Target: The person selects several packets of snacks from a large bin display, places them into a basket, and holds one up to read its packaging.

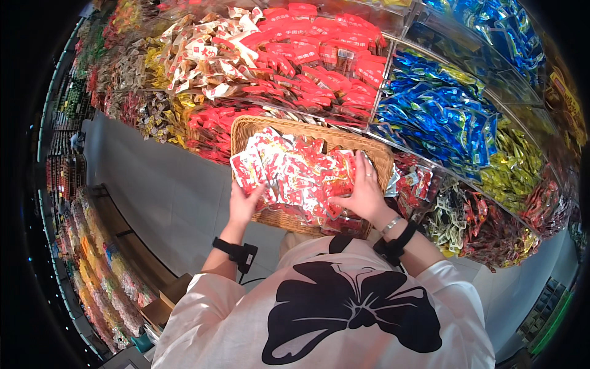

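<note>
In front of my body a tan woven basket [295, 221] is heaped with small red-and-white snack packets [295, 170], shiny under strong light. My left hand [244, 203] is at the basket's left side, its thumb in front of a packet [248, 168] that stands out at the pile's edge and its fingers partly hidden behind it. On the right, my right hand [364, 191] lies over the packets just inside the rim, with straight fingers and the thumb spread wide. A packet [340, 177] lies between that thumb and the fingers, apparently not gripped.
Behind the basket, a sloped display holds red-topped snack packs [318, 60], white-and-brown packs [207, 55] and blue packets [433, 106] between clear dividers [382, 83]. Lower right are bins of dark wrapped snacks [488, 226]. Grey floor [152, 184] and a curved candy shelf [106, 272] are at left.
</note>
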Available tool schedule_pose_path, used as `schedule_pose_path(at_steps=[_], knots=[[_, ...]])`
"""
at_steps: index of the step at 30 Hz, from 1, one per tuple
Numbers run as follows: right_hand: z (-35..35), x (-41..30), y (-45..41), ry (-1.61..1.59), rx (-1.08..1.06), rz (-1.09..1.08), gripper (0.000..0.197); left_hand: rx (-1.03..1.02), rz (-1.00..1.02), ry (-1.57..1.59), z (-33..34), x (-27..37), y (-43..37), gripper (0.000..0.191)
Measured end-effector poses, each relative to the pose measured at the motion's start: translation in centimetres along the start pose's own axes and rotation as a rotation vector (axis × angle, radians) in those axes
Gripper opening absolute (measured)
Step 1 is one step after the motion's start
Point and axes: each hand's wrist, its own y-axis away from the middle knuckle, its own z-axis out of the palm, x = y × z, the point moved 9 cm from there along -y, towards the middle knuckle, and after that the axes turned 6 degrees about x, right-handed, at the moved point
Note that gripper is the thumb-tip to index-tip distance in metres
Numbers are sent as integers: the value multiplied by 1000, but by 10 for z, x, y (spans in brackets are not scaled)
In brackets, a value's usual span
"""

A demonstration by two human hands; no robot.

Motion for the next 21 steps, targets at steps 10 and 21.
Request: schedule_pose_path(at_steps=[10,21], knots=[[41,-36,2,430,-195,-227,91,291,-51,-358,28,-8,33,113],[73,-49,-10,594,-335,-346,87,-268,473,-764,88,66,38,99]])
